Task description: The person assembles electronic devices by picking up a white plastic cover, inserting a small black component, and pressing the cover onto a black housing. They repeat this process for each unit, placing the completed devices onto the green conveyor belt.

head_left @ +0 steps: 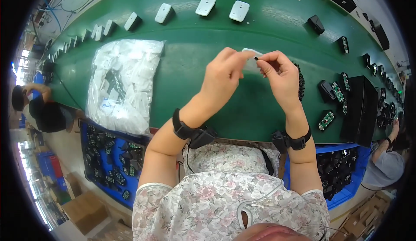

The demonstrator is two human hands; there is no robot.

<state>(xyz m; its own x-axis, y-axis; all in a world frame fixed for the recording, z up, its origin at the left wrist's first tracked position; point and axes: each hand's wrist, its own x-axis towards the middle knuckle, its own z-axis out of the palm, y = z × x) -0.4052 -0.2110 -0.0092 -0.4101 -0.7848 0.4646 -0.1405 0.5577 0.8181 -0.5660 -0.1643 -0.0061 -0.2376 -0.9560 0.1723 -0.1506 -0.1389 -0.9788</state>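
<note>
Above the green table (186, 76), my left hand (223, 78) is closed with its fingers curled; what it grips, if anything, is hidden. My right hand (281, 77) pinches a small black part (256, 59) between thumb and forefinger. A pale white plastic piece (251, 65) shows in the gap between the hands, partly covered by the fingers; I cannot tell whether it is held or lying on the table. Right beside my right hand lies a heap of small black parts (301, 82), partly hidden behind it.
A clear bag of white plastic covers (123, 85) lies at left. White-faced housings (206, 6) line the far side. Circuit boards (326, 120) and a black box (359, 111) are at right. Blue bins (346, 193) stand below the table edge; people sit at both sides.
</note>
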